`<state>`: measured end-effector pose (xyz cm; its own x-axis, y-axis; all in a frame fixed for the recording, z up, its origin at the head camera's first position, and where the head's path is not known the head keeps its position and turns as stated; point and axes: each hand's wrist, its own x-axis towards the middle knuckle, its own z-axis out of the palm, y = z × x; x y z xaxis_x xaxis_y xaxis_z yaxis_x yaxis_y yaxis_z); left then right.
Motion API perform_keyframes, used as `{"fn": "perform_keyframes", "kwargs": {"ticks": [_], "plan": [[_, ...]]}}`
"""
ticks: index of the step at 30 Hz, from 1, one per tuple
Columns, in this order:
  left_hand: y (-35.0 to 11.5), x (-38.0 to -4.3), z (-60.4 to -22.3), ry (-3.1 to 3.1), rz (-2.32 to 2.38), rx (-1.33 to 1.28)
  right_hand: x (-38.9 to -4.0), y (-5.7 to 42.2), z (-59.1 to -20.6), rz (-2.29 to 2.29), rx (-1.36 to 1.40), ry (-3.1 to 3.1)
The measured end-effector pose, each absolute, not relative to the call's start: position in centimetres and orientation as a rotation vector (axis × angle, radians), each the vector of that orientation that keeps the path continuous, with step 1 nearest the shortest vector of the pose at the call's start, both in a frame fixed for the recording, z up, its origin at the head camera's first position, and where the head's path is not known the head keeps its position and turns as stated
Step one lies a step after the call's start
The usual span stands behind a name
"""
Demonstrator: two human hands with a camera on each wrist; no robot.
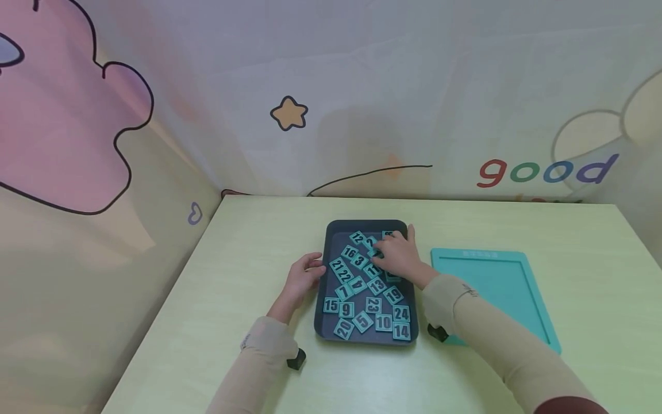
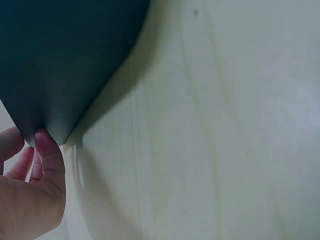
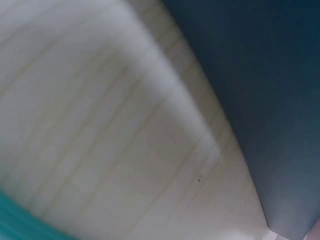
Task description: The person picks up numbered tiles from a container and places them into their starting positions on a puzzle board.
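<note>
A dark blue-grey tray (image 1: 320,322) holds many teal number tiles with dark digits, among them a 24 tile (image 1: 401,314) and a 15 tile (image 1: 331,305). My left hand (image 1: 301,276) is at the tray's left side; in the left wrist view its thumb (image 2: 49,155) touches the outer wall, the fingers loosely bent. Reaching over the right rim, my right hand (image 1: 398,256) has thumb and forefinger around a number tile (image 1: 377,252) near the far end. Its digits are hidden by the fingers. The right wrist view shows the tray's outer wall (image 3: 270,125).
To the right lies a flat turquoise board (image 1: 496,287) with a raised border, partly under the right forearm. Its edge (image 3: 25,222) also enters the right wrist view. Everything stands on a pale wood-grain table (image 1: 258,241), with a printed backdrop (image 1: 362,69) behind.
</note>
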<state>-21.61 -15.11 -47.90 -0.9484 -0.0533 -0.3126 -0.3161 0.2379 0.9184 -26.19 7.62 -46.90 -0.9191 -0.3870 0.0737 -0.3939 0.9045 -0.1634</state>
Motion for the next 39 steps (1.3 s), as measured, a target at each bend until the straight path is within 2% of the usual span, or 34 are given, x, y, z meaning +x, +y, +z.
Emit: {"fn": "perform_keyframes", "kwargs": {"ticks": [11, 22, 39], "plan": [[-14.7, -21.6, -47.9, 2.285, 1.771, -0.332, -26.6, 7.8, -47.0, 0.258, 0.572, -3.067], [-14.5, -21.6, -47.7, 2.296, 1.754, -0.336, -26.2, 8.3, -46.4, 0.357, 0.661, -2.974], [-14.8, -21.8, -47.5, 2.325, 1.7, -0.392, -25.1, 13.4, -42.3, 0.644, 0.716, -2.937]]}}
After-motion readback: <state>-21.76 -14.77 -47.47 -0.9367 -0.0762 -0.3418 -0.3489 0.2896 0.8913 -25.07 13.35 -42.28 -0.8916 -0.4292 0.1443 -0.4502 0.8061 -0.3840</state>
